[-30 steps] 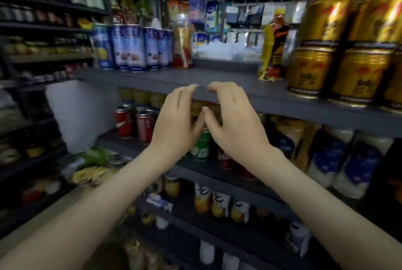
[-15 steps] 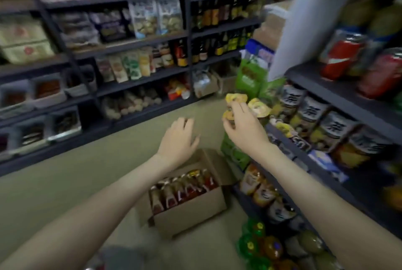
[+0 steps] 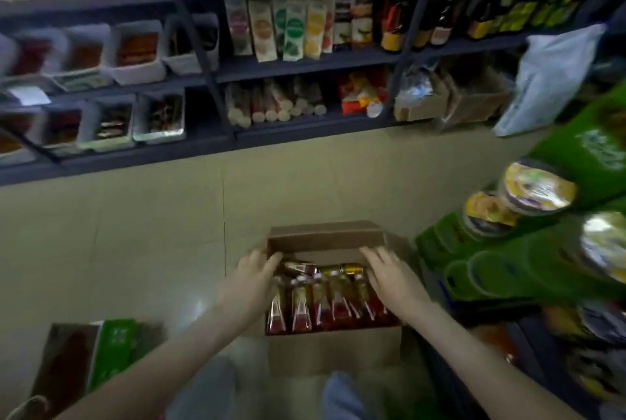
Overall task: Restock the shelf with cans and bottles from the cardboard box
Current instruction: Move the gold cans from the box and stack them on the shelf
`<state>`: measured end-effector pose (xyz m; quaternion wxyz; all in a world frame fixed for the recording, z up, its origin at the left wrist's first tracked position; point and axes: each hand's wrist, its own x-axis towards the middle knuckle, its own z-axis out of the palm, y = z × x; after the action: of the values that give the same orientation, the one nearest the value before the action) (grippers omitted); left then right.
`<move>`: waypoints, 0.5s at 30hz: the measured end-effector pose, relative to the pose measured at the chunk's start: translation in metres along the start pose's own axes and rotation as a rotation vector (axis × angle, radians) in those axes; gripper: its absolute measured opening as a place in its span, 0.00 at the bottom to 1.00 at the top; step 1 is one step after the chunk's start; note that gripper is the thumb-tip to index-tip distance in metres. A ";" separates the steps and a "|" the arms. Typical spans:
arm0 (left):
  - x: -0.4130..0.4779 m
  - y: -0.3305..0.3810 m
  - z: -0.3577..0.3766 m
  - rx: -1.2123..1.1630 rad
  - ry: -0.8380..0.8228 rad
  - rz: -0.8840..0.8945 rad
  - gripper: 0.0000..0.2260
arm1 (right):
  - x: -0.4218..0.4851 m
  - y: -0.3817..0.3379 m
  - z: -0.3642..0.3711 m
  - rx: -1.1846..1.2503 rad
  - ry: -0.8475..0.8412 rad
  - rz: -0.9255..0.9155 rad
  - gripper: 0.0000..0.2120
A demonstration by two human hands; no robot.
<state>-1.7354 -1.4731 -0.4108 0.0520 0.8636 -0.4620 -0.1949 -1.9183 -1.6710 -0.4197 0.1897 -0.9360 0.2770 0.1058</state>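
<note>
An open cardboard box (image 3: 333,350) stands on the floor right below me, with its far flap up. It holds several bottles (image 3: 325,299) with red contents and gold and red necks, packed upright in rows. My left hand (image 3: 249,282) hangs over the box's left side, fingers stretched towards the leftmost bottle tops. Over the right side, my right hand (image 3: 394,279) has straight fingers pointing to the far right corner. Neither hand grips anything. The shelf (image 3: 528,331) on my right carries green packs and foil-lidded cups.
A green and brown carton (image 3: 101,352) lies on the floor at the lower left. Across the tiled aisle (image 3: 169,216) runs a dark shelf unit (image 3: 305,64) with trays, packets and bottles. A white bag (image 3: 552,81) hangs at the upper right.
My view has swung from the drinks shelf down to the floor. Both hands have dropped from the shelf to the open box and now hover over the bottles.
</note>
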 end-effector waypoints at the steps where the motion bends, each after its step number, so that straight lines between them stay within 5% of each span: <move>1: 0.017 -0.011 0.024 -0.006 -0.025 -0.003 0.21 | 0.023 0.013 0.022 -0.018 -0.073 -0.014 0.25; 9: 0.187 -0.065 0.260 0.101 -0.219 0.150 0.32 | 0.182 0.144 0.254 -0.133 -0.429 -0.031 0.35; 15: 0.322 -0.094 0.419 0.117 -0.269 0.314 0.23 | 0.274 0.219 0.395 -0.097 -0.491 0.022 0.35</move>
<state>-1.6637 -1.6455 -0.9136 -0.0304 0.7490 -0.6040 -0.2707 -1.8516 -1.8086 -0.9259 0.2048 -0.8871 0.2276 0.3455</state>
